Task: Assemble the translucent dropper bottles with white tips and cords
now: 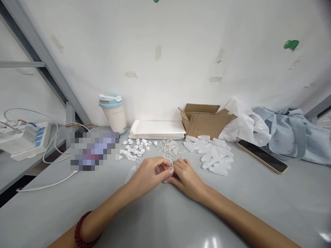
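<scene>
Thumb and fingertips of my left hand (151, 173) pinch a thin white cord (171, 163), which arches up from them. My right hand (186, 176) meets it at the fingertips, its fingers curled closed; what they hold is hidden. Behind my hands lies a tangled heap of white cords (168, 147). Small white caps (134, 150) are scattered to the left of the heap. Clear plastic tubes (216, 155) form a loose pile on the right. Another clear tube (130, 174), with a cord near it, lies partly behind my left hand.
At the back stand a lidded cup (113, 115), a stack of flat white boxes (157, 129) and an open cardboard box (207, 124). A phone (261, 156), plastic bag (243, 120) and blue-grey cloth bag (297, 136) lie right. A power strip (33, 141) sits left.
</scene>
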Demonstrator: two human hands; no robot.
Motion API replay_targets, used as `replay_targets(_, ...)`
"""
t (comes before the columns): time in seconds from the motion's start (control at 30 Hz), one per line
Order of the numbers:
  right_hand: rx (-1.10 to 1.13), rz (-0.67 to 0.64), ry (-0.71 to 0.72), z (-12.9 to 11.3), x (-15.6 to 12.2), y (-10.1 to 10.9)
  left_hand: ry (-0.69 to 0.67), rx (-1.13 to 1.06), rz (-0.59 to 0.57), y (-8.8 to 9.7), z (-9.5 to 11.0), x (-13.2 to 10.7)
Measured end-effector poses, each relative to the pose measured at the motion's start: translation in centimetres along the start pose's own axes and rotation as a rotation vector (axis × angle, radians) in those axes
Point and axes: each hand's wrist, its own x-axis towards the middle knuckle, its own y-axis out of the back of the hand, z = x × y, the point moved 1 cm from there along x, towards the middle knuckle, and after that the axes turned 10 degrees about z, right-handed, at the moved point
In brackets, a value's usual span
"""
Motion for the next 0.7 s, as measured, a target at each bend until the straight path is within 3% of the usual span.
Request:
replay_targets(0.2,0.078,0.054,-0.032,0.2,0.2,0.8,-0.028,0.05,0.005,0.2,0.0,0.1)
replay_targets(0.43,0.077,0.199,0.109,0.3,0.0,1.0,-0.022,0.069,0.034,0.3,0.0,0.2)
replay_targets(0.7,0.072,0.179,0.119,0.2,-0.2,0.6,-0.039,0.069,0.02,0.5,-0.2,0.3)
